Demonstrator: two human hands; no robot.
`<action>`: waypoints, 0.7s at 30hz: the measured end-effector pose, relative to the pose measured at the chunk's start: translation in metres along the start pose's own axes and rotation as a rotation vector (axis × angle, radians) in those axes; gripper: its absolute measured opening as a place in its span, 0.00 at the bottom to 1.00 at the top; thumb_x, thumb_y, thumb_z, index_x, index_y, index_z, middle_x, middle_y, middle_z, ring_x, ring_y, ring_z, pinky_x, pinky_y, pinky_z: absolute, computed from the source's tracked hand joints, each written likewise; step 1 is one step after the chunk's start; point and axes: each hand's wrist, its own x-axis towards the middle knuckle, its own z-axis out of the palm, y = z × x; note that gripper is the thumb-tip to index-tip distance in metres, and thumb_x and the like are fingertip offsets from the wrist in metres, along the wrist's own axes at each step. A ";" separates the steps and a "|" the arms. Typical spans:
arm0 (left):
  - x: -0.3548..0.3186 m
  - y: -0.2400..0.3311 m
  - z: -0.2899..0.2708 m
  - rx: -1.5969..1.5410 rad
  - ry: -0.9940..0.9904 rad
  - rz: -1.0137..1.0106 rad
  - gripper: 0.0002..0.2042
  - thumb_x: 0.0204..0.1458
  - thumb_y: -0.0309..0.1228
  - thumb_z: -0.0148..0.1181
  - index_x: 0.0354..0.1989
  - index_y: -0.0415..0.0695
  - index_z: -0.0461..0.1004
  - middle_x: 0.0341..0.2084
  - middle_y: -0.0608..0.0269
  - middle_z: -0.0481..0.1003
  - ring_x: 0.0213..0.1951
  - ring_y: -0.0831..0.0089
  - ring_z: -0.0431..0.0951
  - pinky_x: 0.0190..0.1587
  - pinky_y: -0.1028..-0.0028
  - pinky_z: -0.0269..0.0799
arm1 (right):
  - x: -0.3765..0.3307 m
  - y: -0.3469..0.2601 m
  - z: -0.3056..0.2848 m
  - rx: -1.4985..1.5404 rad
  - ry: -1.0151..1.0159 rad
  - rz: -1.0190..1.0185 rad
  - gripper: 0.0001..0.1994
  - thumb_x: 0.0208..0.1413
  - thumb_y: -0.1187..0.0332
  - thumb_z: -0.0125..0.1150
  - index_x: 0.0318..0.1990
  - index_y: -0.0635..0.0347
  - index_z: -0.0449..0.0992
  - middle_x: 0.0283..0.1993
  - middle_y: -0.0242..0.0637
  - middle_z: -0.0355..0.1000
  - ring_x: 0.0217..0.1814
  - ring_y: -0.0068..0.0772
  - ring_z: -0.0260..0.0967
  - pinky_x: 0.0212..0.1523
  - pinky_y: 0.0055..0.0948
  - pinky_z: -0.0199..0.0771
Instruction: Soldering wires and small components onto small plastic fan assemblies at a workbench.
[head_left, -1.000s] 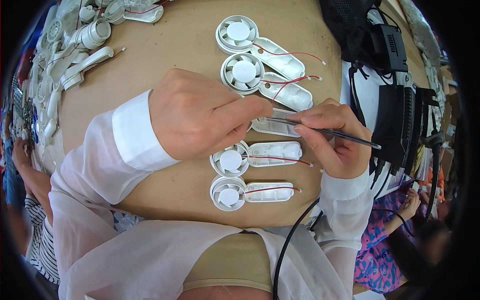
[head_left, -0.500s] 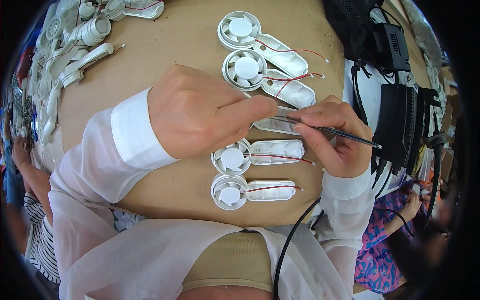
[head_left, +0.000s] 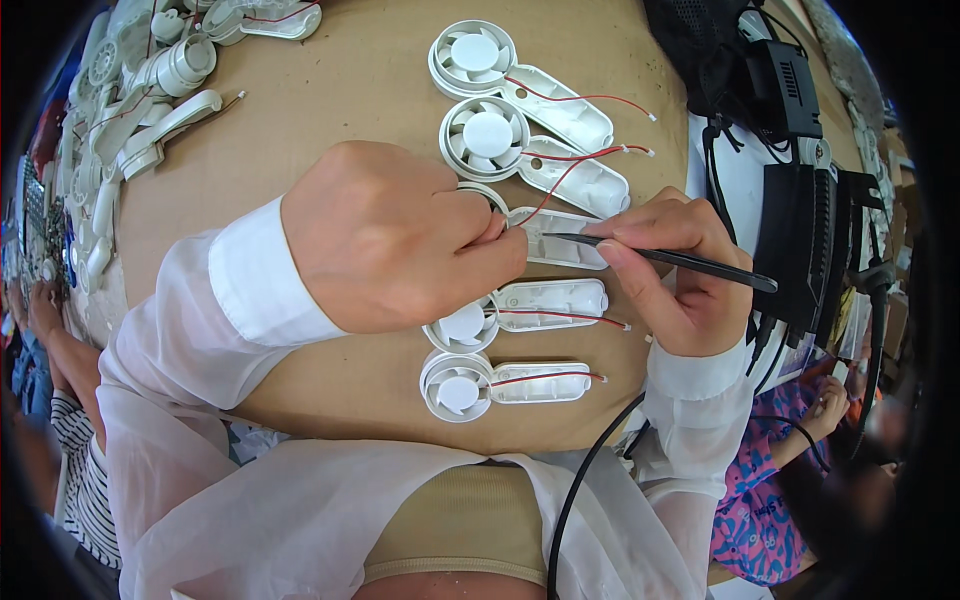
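My left hand (head_left: 395, 240) is closed over the middle white mini-fan shell, covering most of its fan head. Its thumb and finger pinch a red wire (head_left: 562, 185), which curves up from the fingertips toward the second fan's handle. My right hand (head_left: 680, 275) grips black tweezers (head_left: 700, 265) between thumb and fingers. The thin tips point left, over the open hollow handle (head_left: 572, 252) of that middle fan, a short way from my left fingertips. What the pinching fingers press against is hidden.
Two fan shells (head_left: 488, 135) lie beyond my hands and two (head_left: 460, 390) nearer, each with a red wire. More white fan parts (head_left: 150, 100) are heaped at far left. Black equipment (head_left: 795, 240) and cables stand right. Other people's arms show at both sides.
My left hand has drawn left and slightly down, pulling the red wire longer. The tweezer tips have come away from the left fingertips and show over the hollow handle.
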 end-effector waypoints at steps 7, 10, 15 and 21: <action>0.003 -0.003 0.000 0.002 -0.043 0.000 0.09 0.39 0.23 0.62 0.32 0.43 0.79 0.18 0.71 0.63 0.16 0.77 0.60 0.16 0.77 0.55 | 0.000 0.005 -0.008 -0.075 -0.102 0.000 0.10 0.44 0.86 0.63 0.34 0.65 0.74 0.32 0.44 0.77 0.32 0.32 0.69 0.35 0.24 0.67; 0.003 -0.004 -0.002 0.008 -0.057 -0.003 0.09 0.40 0.23 0.62 0.32 0.43 0.79 0.18 0.71 0.63 0.16 0.77 0.60 0.16 0.77 0.55 | 0.001 0.003 -0.007 -0.102 -0.127 -0.005 0.11 0.44 0.86 0.63 0.35 0.65 0.73 0.35 0.47 0.78 0.35 0.35 0.71 0.38 0.25 0.70; 0.003 -0.005 -0.003 0.023 -0.078 -0.005 0.08 0.40 0.23 0.62 0.32 0.43 0.79 0.18 0.71 0.63 0.17 0.76 0.60 0.16 0.77 0.55 | 0.003 -0.004 0.005 -0.144 -0.086 -0.046 0.10 0.44 0.86 0.63 0.33 0.65 0.75 0.33 0.43 0.77 0.31 0.34 0.69 0.34 0.24 0.69; 0.003 -0.007 -0.002 -0.007 -0.057 0.000 0.08 0.41 0.23 0.62 0.32 0.43 0.79 0.18 0.71 0.63 0.16 0.76 0.60 0.16 0.76 0.55 | 0.007 -0.015 0.012 -0.247 -0.062 -0.104 0.08 0.43 0.86 0.64 0.31 0.65 0.76 0.30 0.39 0.76 0.28 0.31 0.67 0.29 0.23 0.67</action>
